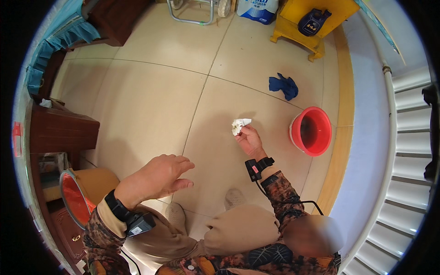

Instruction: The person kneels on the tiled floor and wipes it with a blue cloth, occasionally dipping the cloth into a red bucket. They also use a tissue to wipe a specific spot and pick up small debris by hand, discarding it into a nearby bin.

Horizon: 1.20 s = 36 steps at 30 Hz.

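Note:
Between the thumb and fingers of my right hand (250, 141) is a crumpled white tissue (237, 126), soiled with a brownish-green spot. It is held out over the tiled floor (158, 99). My left hand (163, 177) hangs in the air above my knee, thumb and fingers apart, with nothing in it. To the right of my right hand stands a red plastic bucket (325, 137) with dark contents inside. A crumpled dark blue cloth (284, 86) lies on the floor beyond the tissue. Left of my left hand, a tan waste bin (99, 178) with a red liner leans toward me.
A yellow wooden stool (299, 43) with a dark blue bottle (313, 22) is at the far right. A white radiator (412, 137) lines the right wall. Dark brown wooden furniture (62, 130) stands left. A metal-framed wheeled cart (192, 20) and a blue-white package (257, 10) are at the back.

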Each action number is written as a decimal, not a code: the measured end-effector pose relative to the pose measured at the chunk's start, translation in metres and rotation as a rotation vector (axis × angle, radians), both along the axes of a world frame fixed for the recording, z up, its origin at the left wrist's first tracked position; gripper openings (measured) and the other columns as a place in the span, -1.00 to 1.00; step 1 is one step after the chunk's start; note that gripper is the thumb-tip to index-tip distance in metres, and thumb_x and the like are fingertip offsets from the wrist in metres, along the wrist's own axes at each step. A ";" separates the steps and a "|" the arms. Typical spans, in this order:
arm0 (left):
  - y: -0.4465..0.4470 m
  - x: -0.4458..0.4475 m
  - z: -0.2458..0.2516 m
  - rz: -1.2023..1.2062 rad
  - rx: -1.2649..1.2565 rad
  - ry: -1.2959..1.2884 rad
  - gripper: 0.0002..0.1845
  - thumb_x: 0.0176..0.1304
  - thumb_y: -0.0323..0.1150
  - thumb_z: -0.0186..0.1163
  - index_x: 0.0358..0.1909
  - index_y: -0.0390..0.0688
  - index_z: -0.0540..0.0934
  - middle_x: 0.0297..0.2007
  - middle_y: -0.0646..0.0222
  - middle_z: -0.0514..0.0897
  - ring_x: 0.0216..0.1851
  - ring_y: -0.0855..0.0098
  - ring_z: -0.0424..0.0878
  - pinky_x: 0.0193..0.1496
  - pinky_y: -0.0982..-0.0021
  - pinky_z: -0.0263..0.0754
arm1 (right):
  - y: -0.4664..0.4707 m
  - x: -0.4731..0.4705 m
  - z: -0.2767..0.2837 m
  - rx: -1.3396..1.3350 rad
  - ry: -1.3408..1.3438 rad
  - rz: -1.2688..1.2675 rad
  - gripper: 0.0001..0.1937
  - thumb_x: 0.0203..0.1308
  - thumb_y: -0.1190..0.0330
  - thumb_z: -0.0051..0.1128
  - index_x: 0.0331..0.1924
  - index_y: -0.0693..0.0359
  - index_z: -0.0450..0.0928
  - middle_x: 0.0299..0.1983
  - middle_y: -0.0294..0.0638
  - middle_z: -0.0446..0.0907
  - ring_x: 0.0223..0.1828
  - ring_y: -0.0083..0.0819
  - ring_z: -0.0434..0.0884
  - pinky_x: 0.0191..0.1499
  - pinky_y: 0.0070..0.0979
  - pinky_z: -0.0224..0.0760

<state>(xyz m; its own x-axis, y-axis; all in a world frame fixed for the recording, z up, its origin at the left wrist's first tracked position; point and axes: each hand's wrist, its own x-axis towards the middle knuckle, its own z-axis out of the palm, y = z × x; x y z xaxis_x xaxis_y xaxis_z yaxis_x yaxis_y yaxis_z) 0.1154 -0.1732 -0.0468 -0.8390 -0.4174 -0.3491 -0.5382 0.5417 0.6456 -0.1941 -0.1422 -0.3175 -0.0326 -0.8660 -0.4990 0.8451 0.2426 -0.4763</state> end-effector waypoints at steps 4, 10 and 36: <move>-0.004 -0.006 0.015 -0.046 -0.049 0.048 -0.56 0.32 -0.21 0.32 0.11 -0.27 0.56 0.06 0.09 0.64 0.05 -0.01 0.60 0.11 0.09 0.51 | -0.004 -0.003 -0.008 -0.130 0.034 0.063 -0.79 0.33 0.59 0.05 0.00 0.31 0.58 -0.11 -0.22 0.63 -0.14 -0.43 0.59 -0.07 -0.45 0.48; -0.011 0.034 0.065 0.063 -0.187 -0.051 -0.51 0.34 -0.17 0.31 0.16 -0.29 0.53 0.08 0.04 0.62 0.04 -0.05 0.57 0.12 0.04 0.48 | -0.004 -0.026 -0.008 -0.102 0.102 0.284 -0.80 0.33 0.54 0.14 0.00 0.20 0.56 -0.12 -0.27 0.63 -0.16 -0.50 0.60 -0.12 -0.53 0.50; 0.167 0.175 0.027 0.485 -0.217 0.528 -0.48 0.25 0.04 0.29 0.06 -0.15 0.57 0.05 0.25 0.62 0.11 0.11 0.55 0.16 0.09 0.43 | -0.078 0.346 0.319 -1.130 1.153 1.315 -0.64 0.27 0.41 0.29 0.14 0.22 0.62 -0.06 -0.09 0.71 -0.26 -0.43 0.71 -0.14 -0.42 0.56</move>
